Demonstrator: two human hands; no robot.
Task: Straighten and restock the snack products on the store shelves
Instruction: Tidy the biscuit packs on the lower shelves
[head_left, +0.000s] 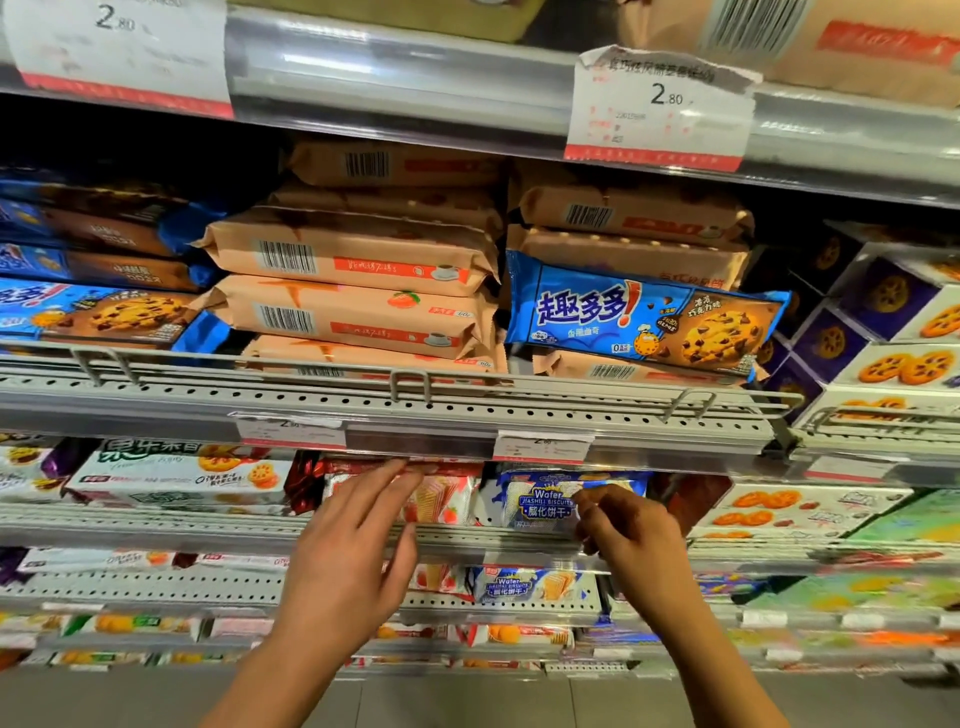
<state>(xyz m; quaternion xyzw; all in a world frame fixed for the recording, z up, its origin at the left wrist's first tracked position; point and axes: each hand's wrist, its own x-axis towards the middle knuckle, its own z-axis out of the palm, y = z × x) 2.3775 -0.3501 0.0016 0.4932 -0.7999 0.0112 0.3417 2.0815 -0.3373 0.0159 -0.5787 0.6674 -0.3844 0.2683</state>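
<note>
Store shelf (395, 410), left hand (348, 551) flat on strawberry wafer pack (441, 499), right hand (628, 530) pinching blue wafer pack (540, 504)

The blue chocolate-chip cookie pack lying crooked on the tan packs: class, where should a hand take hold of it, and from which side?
Grip the blue cookie pack across its narrow middle, coming from the open shelf front above the rail. It lies flat, long side facing out, atop the tan packs, so nothing pins it.
</note>
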